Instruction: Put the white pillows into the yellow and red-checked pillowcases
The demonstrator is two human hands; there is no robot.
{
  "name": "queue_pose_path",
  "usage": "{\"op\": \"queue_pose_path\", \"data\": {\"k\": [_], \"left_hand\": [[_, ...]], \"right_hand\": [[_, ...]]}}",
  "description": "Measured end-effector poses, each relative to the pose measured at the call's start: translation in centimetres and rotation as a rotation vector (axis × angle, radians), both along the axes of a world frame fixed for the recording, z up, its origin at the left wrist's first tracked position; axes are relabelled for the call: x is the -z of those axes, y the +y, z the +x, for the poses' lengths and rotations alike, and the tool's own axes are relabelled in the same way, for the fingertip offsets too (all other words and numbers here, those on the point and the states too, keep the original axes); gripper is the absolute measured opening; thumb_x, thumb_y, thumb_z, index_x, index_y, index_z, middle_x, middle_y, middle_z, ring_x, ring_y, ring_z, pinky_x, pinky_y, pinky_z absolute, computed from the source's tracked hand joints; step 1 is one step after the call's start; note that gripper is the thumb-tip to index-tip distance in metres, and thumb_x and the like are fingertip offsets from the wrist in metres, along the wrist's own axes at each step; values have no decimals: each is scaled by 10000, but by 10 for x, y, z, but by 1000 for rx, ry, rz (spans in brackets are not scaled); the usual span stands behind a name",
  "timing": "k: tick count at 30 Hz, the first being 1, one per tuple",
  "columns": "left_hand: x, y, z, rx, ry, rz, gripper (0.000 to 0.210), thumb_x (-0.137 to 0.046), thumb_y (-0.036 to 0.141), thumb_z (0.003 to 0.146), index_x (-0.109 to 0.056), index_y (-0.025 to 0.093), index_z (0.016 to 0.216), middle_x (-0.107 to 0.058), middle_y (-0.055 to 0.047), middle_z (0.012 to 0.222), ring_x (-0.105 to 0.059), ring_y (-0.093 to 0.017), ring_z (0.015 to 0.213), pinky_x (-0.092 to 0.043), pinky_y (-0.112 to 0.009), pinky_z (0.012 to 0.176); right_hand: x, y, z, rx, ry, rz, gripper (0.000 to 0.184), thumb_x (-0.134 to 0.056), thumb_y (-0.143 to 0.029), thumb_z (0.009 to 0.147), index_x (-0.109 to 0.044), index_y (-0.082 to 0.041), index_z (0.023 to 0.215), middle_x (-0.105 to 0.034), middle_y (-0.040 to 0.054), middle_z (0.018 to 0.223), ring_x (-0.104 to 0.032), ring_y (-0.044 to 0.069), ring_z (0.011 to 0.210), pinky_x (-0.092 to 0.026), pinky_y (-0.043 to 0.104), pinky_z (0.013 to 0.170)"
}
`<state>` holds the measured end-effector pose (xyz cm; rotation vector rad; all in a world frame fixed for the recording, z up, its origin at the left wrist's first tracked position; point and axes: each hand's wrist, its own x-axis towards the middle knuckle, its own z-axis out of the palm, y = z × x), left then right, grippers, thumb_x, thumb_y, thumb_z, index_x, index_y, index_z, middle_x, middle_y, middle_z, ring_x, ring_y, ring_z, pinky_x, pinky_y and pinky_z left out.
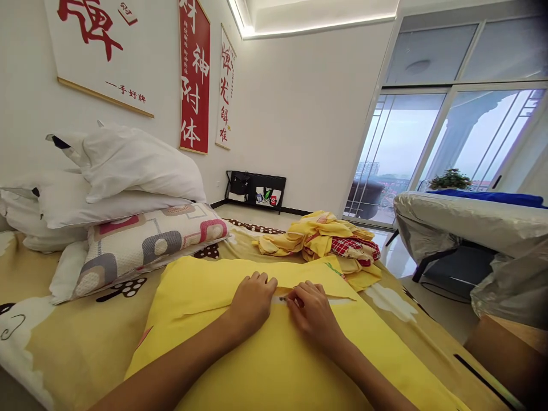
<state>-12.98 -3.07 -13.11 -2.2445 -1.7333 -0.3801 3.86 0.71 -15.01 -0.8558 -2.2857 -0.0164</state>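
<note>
A yellow pillowcase [257, 365] with a pillow inside lies flat before me on the bed. Across its upper part runs a slit, and a strip of the white pillow [342, 303] shows through on the right. My left hand [254, 299] rests at the slit with its fingers curled onto the fabric edge. Just to its right, my right hand [314, 311] pinches the edge of the opening between thumb and fingers. Between the two hands a small dark mark shows on the white. The fingertips of my left hand are partly hidden.
White pillows [141, 162] and a patterned pillow [158, 240] are stacked at left. Crumpled yellow cloth [312, 234] with a red checked piece lies beyond the pillowcase. A plastic-covered table [471, 220] and a cardboard box [509, 348] stand at right, beside the bed [85, 337].
</note>
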Motion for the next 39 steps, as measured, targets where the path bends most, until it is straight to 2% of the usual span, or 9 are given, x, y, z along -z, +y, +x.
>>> {"op": "queue_pose_path", "data": {"k": [5, 13, 17, 21, 26, 30, 33, 37, 39], "left_hand": [[11, -4, -2, -92, -91, -37, 239, -342, 131, 939, -575, 184, 943, -648, -68, 911, -599, -229, 854, -459, -334, 699], [7, 1, 0, -154, -77, -82, 250, -327, 186, 966, -569, 192, 901, -660, -57, 879, -622, -239, 833, -431, -332, 658], [13, 5, 2, -178, -82, -70, 245, -328, 185, 962, -558, 199, 880, -660, -53, 856, -627, -236, 809, -415, -319, 632], [16, 12, -4, -100, -151, 63, 250, -312, 165, 951, -538, 197, 851, -642, -52, 824, -614, -209, 756, -413, -301, 633], [-24, 47, -28, 99, -257, 272, 231, -332, 217, 935, -504, 208, 781, -605, -40, 762, -572, -174, 692, -400, -270, 636], [-55, 70, -47, 125, -272, 300, 228, -342, 282, 929, -458, 219, 743, -581, -17, 709, -538, -174, 657, -368, -275, 624], [-31, 68, -57, 69, -361, 230, 264, -308, 346, 947, -415, 232, 734, -573, -3, 661, -540, -176, 631, -368, -272, 612], [26, 58, -68, -83, -269, -11, 240, -265, 302, 955, -426, 236, 790, -640, -32, 702, -614, -209, 666, -378, -285, 613], [33, 58, -69, -154, -178, -71, 236, -251, 282, 964, -449, 229, 846, -667, -54, 770, -639, -225, 728, -389, -296, 640]], "right_hand": [[7, 18, 25, 15, 23, -56, 166, -473, -176, 864, -534, -180, 710, -579, 24, 702, -485, 169, 700, -298, 320, 697], [19, 32, 73, 98, 85, -91, 184, -466, -238, 877, -560, -187, 728, -562, 23, 695, -492, 180, 693, -315, 337, 705], [26, 36, 83, 95, 120, -128, 183, -470, -260, 868, -568, -187, 731, -570, 29, 711, -498, 180, 698, -337, 339, 713], [29, 37, 77, 69, 273, -275, 207, -464, -329, 857, -549, -192, 727, -507, -1, 626, -448, 149, 582, -331, 276, 562], [5, 38, 44, 152, 536, -263, 224, -461, -361, 825, -477, -210, 660, -422, -37, 545, -387, 124, 509, -292, 252, 491], [-22, 45, 26, 174, 528, -219, 179, -475, -297, 794, -475, -209, 639, -450, -28, 553, -399, 121, 513, -291, 243, 492], [-11, 47, 23, 164, 486, -142, 166, -478, -271, 813, -482, -206, 661, -480, -21, 581, -424, 121, 520, -306, 240, 507], [39, 39, 17, 119, 393, -32, 172, -440, -202, 853, -488, -201, 687, -527, 2, 627, -472, 128, 547, -329, 239, 527], [56, 34, 13, 126, 364, 74, 174, -421, -177, 871, -493, -199, 715, -544, 18, 676, -491, 139, 591, -340, 245, 557]]}}
